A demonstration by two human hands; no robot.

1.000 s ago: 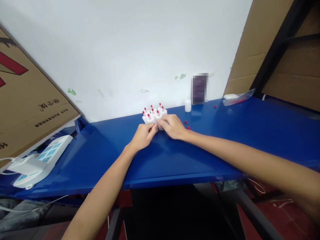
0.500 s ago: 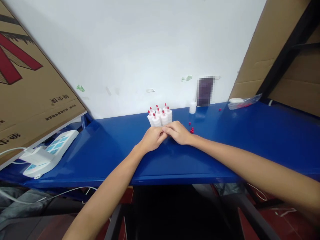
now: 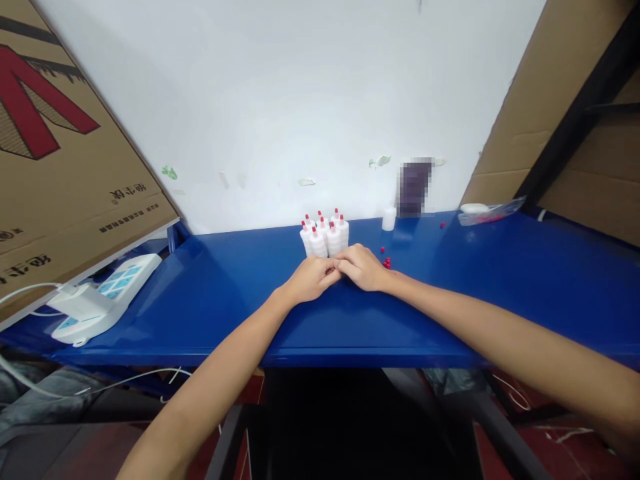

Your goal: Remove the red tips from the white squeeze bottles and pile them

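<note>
Several bottles, left hand touching right hand

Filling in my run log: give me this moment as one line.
left hand: fingertips meet right hand, contents hidden | red-capped bottles: upright cluster just beyond | loose red caps: beside right hand | surface: blue table

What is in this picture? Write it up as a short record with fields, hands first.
left hand: fingers curled, tips meeting the right hand; contents hidden
right hand: knuckles up, just in front of the bottles
bottles: small, white, red-capped, upright in a cluster
caps: loose, red, right of the right hand
table: blue, against a white wall
power strip: white, far left
</note>
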